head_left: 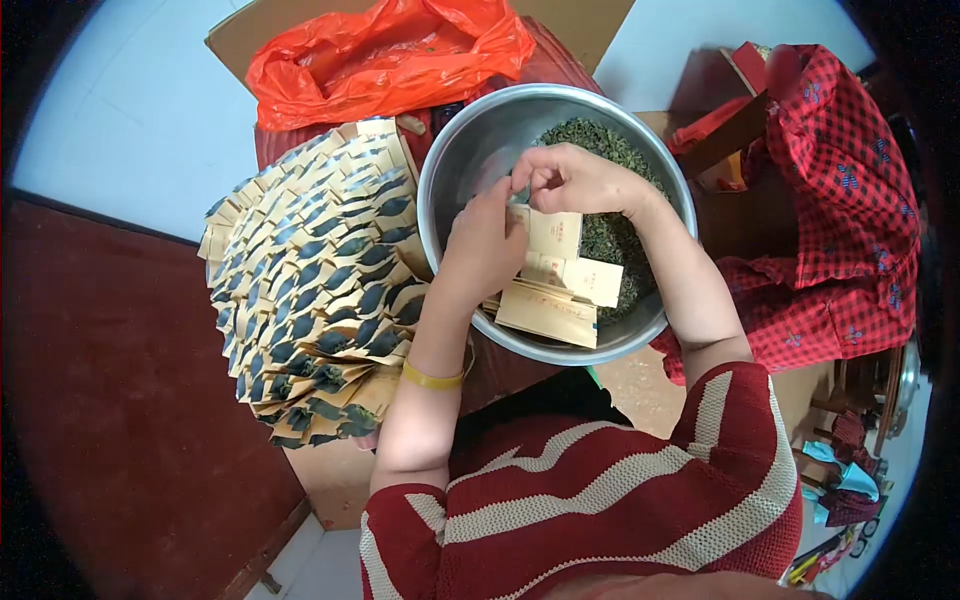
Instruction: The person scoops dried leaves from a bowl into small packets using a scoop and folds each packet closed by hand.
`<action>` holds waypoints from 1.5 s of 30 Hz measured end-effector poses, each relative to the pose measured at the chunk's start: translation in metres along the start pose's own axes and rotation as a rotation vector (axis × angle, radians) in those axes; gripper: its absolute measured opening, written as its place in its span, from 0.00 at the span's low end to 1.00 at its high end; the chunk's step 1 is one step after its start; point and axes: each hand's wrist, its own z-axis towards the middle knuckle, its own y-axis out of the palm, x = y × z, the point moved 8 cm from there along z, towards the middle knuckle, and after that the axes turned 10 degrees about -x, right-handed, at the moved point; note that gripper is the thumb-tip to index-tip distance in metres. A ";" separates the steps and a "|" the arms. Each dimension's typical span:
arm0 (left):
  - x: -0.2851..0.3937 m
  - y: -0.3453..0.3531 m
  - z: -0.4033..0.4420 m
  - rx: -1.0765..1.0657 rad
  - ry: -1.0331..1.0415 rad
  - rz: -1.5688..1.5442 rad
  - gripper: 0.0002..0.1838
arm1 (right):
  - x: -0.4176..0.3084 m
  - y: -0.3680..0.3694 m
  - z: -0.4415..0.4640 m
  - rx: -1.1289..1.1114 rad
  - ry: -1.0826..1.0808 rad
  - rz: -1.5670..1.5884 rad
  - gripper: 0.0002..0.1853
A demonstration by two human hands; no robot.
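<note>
At eight to nine o'clock in the view spreads a dark red panel (140, 380). Taking the metal basin (465, 165) as the dial, just right of the view's middle, a red checked cloth (850, 180) hangs at three o'clock. A dense, fanned bank of paper packets (320, 240) stands beside the basin at nine o'clock, many mouths gaping with dark green inside; these look filled but not closed. A crumpled red bag (390, 60) sits at eleven.

Inside the basin, loose green leaves (590, 135) lie from twelve round to five o'clock, a good amount remaining. A small pile of flat packets (548, 312) reaches from the middle down to six, apparently unfilled. I judge the work well along, with those packets and the leaves still left.

Smallest are the hands, close together over the basin's middle, fingers bent, fingertips meeting or nearly so. The left hand (485, 245) lies against the edge of the upper flat packet; the right hand (575, 180) is curled above it. Whether either pinches anything, I cannot tell.
</note>
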 end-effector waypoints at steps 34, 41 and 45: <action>0.006 -0.029 -0.015 0.362 0.005 -0.226 0.16 | 0.021 -0.012 0.000 0.224 0.185 -0.614 0.15; 0.006 -0.026 -0.011 0.316 0.023 -0.157 0.15 | 0.035 -0.021 0.009 0.246 0.057 -0.083 0.14; 0.011 -0.025 -0.013 0.255 -0.038 -0.178 0.14 | 0.023 -0.028 0.002 0.294 -0.006 -0.005 0.09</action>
